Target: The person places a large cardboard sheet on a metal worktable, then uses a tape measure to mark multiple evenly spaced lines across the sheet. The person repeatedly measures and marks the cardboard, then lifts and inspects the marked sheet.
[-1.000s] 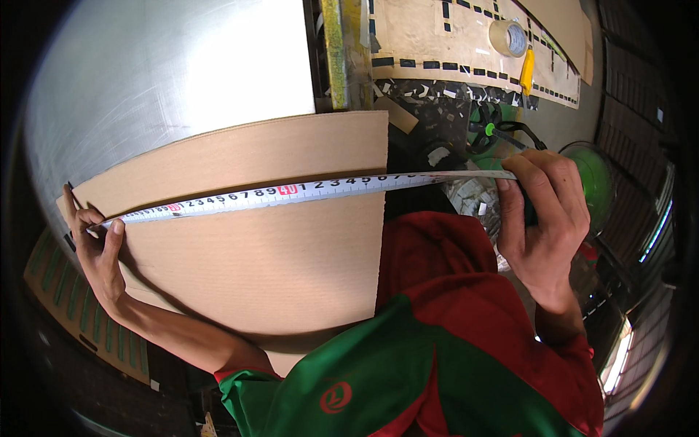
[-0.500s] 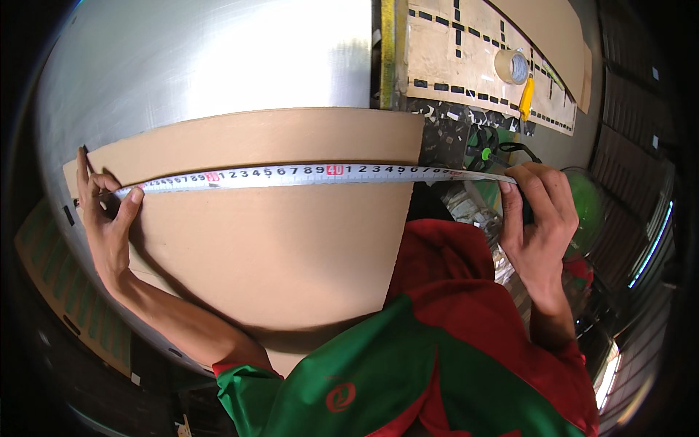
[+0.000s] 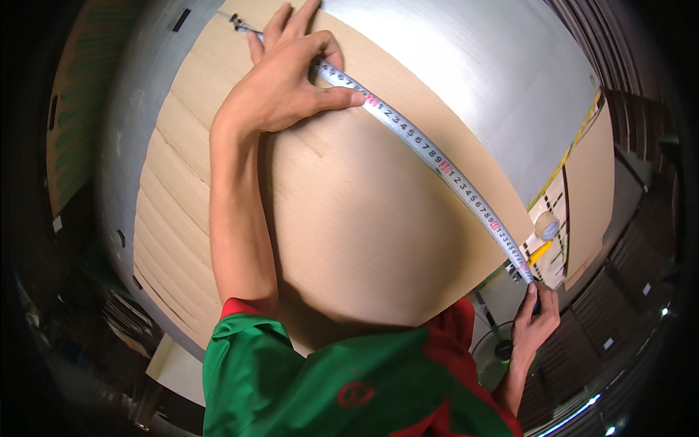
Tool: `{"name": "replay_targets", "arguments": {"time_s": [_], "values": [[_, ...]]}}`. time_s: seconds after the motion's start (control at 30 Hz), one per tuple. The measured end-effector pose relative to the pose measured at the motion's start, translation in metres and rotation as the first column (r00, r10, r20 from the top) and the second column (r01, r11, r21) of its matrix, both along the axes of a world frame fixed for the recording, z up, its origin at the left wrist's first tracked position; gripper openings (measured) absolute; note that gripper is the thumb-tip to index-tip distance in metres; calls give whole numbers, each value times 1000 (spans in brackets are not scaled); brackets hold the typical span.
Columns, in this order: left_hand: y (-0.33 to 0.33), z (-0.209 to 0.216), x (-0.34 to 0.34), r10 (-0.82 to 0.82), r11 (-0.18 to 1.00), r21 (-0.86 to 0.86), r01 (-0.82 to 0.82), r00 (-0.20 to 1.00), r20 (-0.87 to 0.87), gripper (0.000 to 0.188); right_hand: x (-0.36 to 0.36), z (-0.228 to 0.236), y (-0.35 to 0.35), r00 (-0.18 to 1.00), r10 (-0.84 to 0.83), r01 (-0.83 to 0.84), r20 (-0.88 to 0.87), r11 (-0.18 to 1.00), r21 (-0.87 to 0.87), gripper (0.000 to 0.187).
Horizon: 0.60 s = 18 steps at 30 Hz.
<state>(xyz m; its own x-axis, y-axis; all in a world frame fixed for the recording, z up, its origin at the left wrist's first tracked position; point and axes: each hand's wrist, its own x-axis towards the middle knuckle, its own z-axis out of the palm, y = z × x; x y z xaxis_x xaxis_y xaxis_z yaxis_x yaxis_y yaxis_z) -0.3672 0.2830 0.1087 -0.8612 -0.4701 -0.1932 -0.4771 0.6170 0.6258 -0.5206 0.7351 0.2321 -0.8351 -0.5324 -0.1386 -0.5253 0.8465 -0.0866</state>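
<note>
Far left: green-striped panel, in shadow, beyond the edge of the metal tabletop. Next, on the tabletop: large brown cardboard sheet, broad face up, ridged with creases along the left part; probably laid so to give the measuring tape a firm backing. Near the sheet's upper left edge: small dark piece, too small to identify; cannot tell whether joined to the tape.

Left hand, over the upper part of the sheet: thumb and bent index finger drawn together on the measuring tape; remaining fingers spread toward the sheet's far edge, presumably to steady the grip.

Measuring tape: running diagonally from left hand down to lower right, over the cardboard sheet and past the corner; marked face upward, likely for easy reading. Slight bow, perhaps from the fisheye lens.

Right hand, beyond the sheet's right corner: thumb and fingertips closed in a pinch at the right end of the visible strip, probably to hold it taut. Cannot tell whether anything sits in the palm.

Just above right hand: yellow tool, then roll of adhesive tape, both by a pale board with black dashes; perhaps parked off the sheet to avoid fouling the strip.
</note>
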Motion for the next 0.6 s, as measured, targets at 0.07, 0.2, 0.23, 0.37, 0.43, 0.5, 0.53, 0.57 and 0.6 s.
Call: {"name": "replay_targets", "arguments": {"time_s": [0.07,0.2,0.23,0.37,0.43,0.5,0.53,0.57,0.6], "values": [[-1,6,-1,6,1000,17,-5,1000,-8,45,-1,1,-1,1000,-3,2,25,1000,25,15],[-5,7,-4,23,990,138,-39,994,110,44,-1,1,-7,1000,-6,5,22,999,45,15],[-6,7,-5,27,989,138,-43,992,120,44,-1,1,-7,1000,3,-4,19,999,44,15],[1,10,-4,42,997,68,-45,998,49,44,-2,2,-4,999,-9,8,31,999,41,16],[5,16,-2,28,997,78,-27,1000,-10,45,-7,4,0,997,-15,10,72,998,67,18],[3,21,2,27,989,149,-22,999,-36,48,-16,7,3,993,-7,0,122,998,61,19],[-2,22,6,130,964,248,-98,984,-119,49,-22,10,4,984,-17,2,177,997,82,22],[-8,22,10,234,925,347,-155,952,-199,51,-27,12,4,978,-7,0,207,999,34,26],[-16,21,17,421,833,509,-218,846,-327,52,-33,15,1,953,-27,12,300,999,52,27]]}}
